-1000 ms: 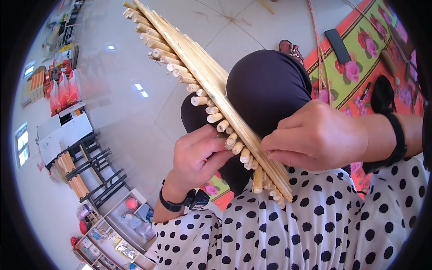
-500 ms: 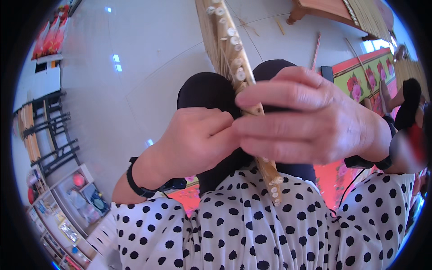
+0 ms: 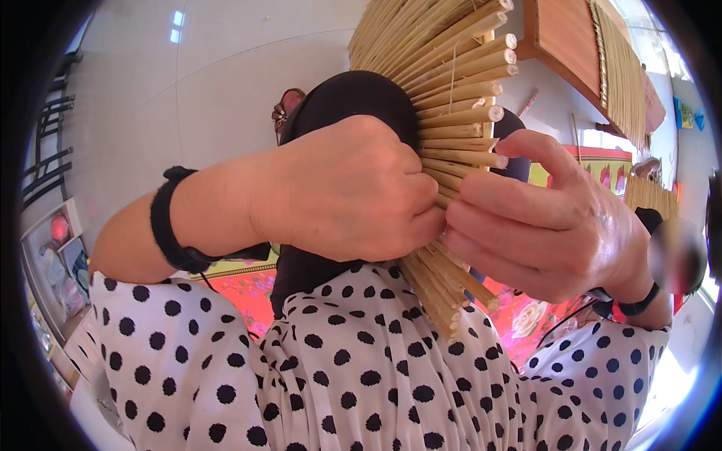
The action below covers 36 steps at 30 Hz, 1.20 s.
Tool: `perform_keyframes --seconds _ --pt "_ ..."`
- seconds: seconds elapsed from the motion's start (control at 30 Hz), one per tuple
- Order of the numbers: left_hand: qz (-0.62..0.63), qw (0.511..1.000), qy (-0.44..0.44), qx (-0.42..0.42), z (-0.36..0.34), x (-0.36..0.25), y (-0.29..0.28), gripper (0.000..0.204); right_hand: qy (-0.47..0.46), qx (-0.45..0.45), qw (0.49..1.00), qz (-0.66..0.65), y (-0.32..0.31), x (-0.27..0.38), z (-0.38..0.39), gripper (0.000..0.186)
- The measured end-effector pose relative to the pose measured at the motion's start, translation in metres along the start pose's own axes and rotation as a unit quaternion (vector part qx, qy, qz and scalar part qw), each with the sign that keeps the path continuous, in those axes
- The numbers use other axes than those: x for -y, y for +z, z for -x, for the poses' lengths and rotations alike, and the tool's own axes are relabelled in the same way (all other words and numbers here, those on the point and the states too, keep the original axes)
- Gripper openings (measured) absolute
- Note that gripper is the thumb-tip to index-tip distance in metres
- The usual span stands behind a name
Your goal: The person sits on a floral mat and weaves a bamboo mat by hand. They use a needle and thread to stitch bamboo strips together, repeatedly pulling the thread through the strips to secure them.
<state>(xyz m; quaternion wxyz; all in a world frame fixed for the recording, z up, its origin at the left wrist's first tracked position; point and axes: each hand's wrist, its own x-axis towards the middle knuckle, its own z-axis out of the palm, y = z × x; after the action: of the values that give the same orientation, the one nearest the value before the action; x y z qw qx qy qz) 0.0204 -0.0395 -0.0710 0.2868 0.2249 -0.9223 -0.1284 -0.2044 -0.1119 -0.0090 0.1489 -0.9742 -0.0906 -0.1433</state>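
Observation:
A mat of pale straw-coloured reed sticks (image 3: 459,83), bound with thin cord and showing cut round ends, lies across my lap between and over my dark-clad knees. My left hand (image 3: 353,192) is closed at the sticks' middle, its fingertips hidden beneath the knuckles. Just right of it, my right hand (image 3: 541,214) grips the stick ends with curled fingers, the index raised higher than the others. Both wrists wear black straps. Below the mat is my white, black-dotted garment (image 3: 376,376).
A wooden bench (image 3: 564,41) with hanging strands stands upper right. A floral mat (image 3: 526,316) lies under me. Black metal racks (image 3: 53,113) and a low shelf unit (image 3: 41,255) are at left. The floor is pale tile (image 3: 210,98). A blurred shape (image 3: 675,255) sits at far right.
The reed bundle has turned from a narrow diagonal strip to a fanned sheet with ends facing right. My left hand has risen toward the centre, and my right fingers have moved onto those ends.

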Motion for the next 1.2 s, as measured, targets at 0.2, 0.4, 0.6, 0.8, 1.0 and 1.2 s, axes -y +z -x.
perform_keyframes --seconds 0.2,0.4,0.6,0.8,1.0,1.2 --pt "0.016 1.000 0.017 -0.003 0.003 0.002 0.002 0.018 -0.010 -0.011 1.000 -0.020 0.005 -0.002 -0.001 0.013" --pt "0.016 0.999 0.025 0.026 0.002 -0.005 -0.003 0.020 -0.042 -0.007 0.999 -0.004 0.000 0.008 0.004 0.014" --pt "0.015 0.998 0.028 0.047 0.008 -0.005 -0.001 0.025 -0.043 -0.011 0.999 -0.001 0.003 0.009 0.010 0.012" --pt "0.025 0.997 0.017 0.069 0.022 -0.004 -0.002 0.027 -0.048 -0.001 0.999 0.012 -0.001 0.008 0.010 0.009" --pt "0.001 0.996 -0.046 0.081 0.051 -0.013 -0.015 0.024 -0.027 0.007 0.999 0.034 -0.005 0.007 0.014 0.007" --pt "0.060 0.976 -0.175 -0.113 0.050 -0.021 -0.004 0.014 -0.017 0.018 0.994 0.103 -0.007 0.014 0.012 0.010"
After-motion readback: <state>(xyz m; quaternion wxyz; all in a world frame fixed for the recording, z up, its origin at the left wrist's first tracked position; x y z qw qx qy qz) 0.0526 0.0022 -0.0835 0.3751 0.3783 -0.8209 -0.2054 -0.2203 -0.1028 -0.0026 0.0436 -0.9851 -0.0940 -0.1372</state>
